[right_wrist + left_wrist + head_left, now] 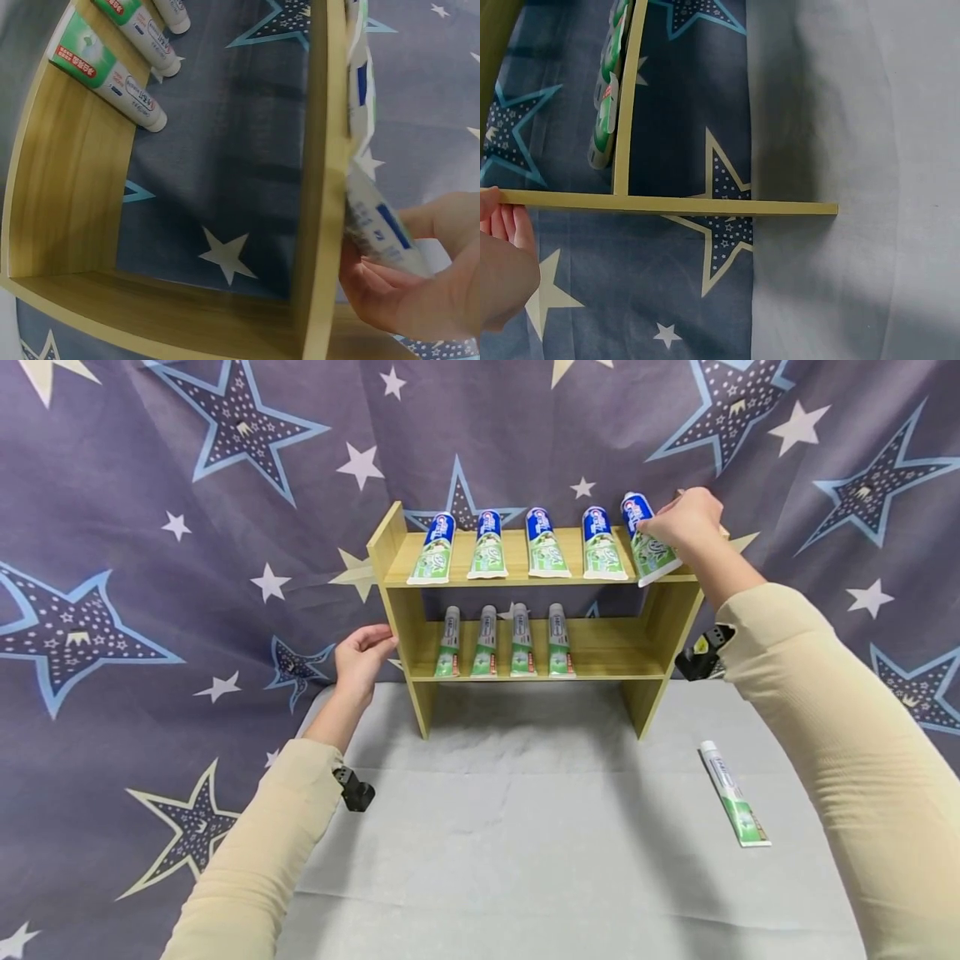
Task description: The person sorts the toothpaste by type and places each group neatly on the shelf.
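Note:
My right hand point(686, 522) grips a blue, white and green toothpaste tube point(651, 547) at the right end of the upper shelf of a wooden rack point(517, 581). In the right wrist view the tube point(382, 225) stands tilted between thumb and fingers point(367, 289). Several similar tubes point(546, 547) lie side by side on that shelf, caps toward the back. On the lower shelf point(615, 647) lie several white and green tubes point(485, 643). My left hand point(363, 656) touches the rack's left side panel, its fingers point(510, 221) against the board.
A single white and green toothpaste tube point(733, 795) lies on the grey cloth-covered table point(495, 843), right of the rack. A dark star-patterned curtain point(300, 527) hangs behind and to the left. Black cameras point(354, 789) are strapped at both wrists.

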A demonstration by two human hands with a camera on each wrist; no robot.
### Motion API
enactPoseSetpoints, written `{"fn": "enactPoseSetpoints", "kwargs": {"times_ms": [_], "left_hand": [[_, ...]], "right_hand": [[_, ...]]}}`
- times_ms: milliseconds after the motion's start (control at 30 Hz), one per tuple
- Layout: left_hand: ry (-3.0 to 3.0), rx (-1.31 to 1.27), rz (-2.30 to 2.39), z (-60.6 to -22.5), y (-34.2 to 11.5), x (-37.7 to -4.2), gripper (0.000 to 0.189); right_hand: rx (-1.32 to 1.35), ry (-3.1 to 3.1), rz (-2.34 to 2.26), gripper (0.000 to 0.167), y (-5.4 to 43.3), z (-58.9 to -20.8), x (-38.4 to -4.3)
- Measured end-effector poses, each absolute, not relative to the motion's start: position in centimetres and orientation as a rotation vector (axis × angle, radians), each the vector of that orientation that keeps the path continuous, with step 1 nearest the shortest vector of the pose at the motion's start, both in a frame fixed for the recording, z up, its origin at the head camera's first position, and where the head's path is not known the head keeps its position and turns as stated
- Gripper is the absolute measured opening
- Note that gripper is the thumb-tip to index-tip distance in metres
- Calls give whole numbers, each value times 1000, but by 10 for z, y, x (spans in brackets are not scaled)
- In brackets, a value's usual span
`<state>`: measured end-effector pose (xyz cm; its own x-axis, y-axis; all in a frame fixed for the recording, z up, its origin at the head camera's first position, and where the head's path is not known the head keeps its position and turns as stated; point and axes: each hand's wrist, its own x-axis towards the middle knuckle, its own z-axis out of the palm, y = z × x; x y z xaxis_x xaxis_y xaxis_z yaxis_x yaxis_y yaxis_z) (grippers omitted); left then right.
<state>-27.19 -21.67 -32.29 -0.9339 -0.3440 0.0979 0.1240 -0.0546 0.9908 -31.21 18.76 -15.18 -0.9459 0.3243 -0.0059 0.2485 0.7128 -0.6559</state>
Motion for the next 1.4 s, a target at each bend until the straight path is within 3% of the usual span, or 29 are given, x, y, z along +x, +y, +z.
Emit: {"fn": "enactPoseSetpoints", "kwargs": {"times_ms": [133,833,1067,1400], "left_hand": [[-1910,239,-2049,-323,-215,-271,18],[-1933,238,-2012,-325,-216,-272,16],[-1892,219,-2045,-327,-217,-272,19],[-1892,232,-2056,-324,-216,-271,20]], "right_hand": [[-423,-2820,1028,48,187,-156,-316],[-237,-2775,953,57,187,-150,-288],[-12,-2699,872,52,195,-163,-256],[146,-2525,873,45,217,-218,-192]]}}
